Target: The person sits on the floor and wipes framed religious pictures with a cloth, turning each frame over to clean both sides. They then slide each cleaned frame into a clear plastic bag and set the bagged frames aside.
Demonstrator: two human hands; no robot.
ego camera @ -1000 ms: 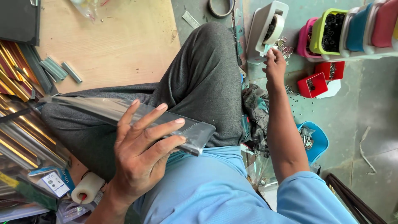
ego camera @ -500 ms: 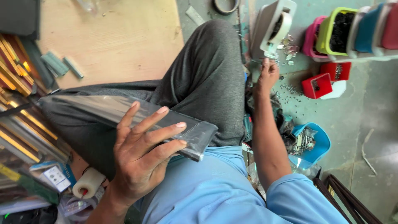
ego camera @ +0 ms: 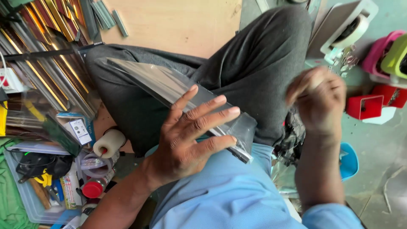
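Packet, long, clear plastic over a grey strip, lies across the lap, running from far left to near centre. Left hand flat on its near end, fingers spread, pressing, not clenched. Right hand blurred, raised at right; grip can't be told. White tape dispenser far right. Clear plastic tray near left holds tools and cables.

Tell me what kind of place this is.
Probably a small floor-level packing workshop: a tape dispenser, piles of long packaged strips, and the left hand pressing a clear plastic sleeve on the lap.
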